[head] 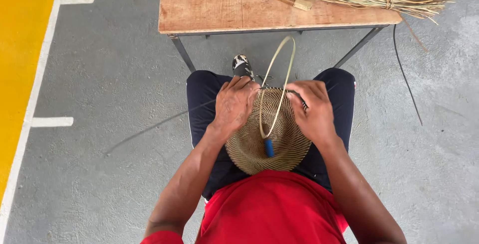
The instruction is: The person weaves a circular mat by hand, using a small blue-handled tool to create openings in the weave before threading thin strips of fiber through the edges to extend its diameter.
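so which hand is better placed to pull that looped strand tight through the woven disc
Right, probably. The right hand sits at the far rim of the woven disc, where the looped strand comes down beside its fingers. The left hand lies flat on the disc's other side, seemingly steadying it.

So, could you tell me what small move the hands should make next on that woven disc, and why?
Probably draw the looped strand snug. It arcs loosely above the woven disc on the lap, with a blue-handled tool lying on the weave, while the left hand and right hand both grip the far rim where the loop seems to enter.
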